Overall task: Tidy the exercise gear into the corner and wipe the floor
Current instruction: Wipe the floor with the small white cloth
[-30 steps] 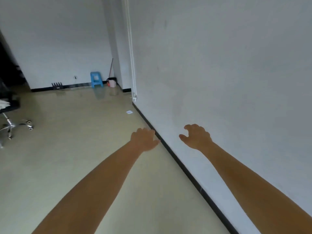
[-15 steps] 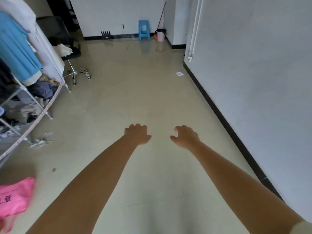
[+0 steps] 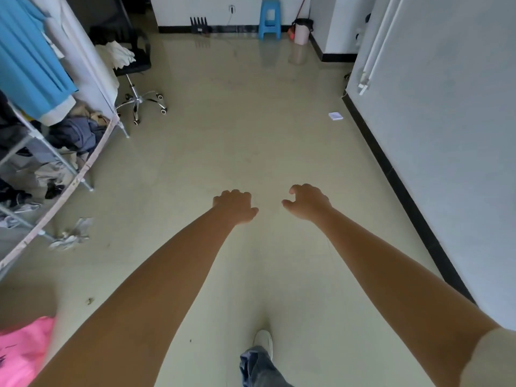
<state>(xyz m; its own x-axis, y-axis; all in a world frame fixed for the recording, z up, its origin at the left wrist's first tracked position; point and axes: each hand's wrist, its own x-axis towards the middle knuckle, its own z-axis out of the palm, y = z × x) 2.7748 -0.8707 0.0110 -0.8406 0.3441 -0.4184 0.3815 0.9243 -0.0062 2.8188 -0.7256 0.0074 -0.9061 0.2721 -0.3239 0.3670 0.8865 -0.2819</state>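
Note:
Both my bare arms reach forward over the glossy beige floor point(image 3: 251, 141). My left hand point(image 3: 236, 206) hangs palm down with loosely curled fingers and holds nothing. About a hand's width to its right, my right hand point(image 3: 305, 202) is also empty, its fingers curled and thumb apart. No exercise gear shows clearly. A crumpled pale cloth point(image 3: 71, 234) lies on the floor by the rack's foot, left of my hands. A thin red-handled stick point(image 3: 303, 7) leans in the far corner.
A clothes rack point(image 3: 69, 174) with hanging and piled garments lines the left side, with a black office chair point(image 3: 136, 79) behind it. Blue stool point(image 3: 268, 19) and pink bin point(image 3: 302, 32) stand at the far wall. White wall point(image 3: 446, 135) runs along the right. Small white object point(image 3: 336, 116) lies near it. Something pink point(image 3: 19, 356) is at lower left.
The view has swung left and downward, away from the right wall. The clothes rack, pink item and my foot have come into sight. Both hands stay empty out in front.

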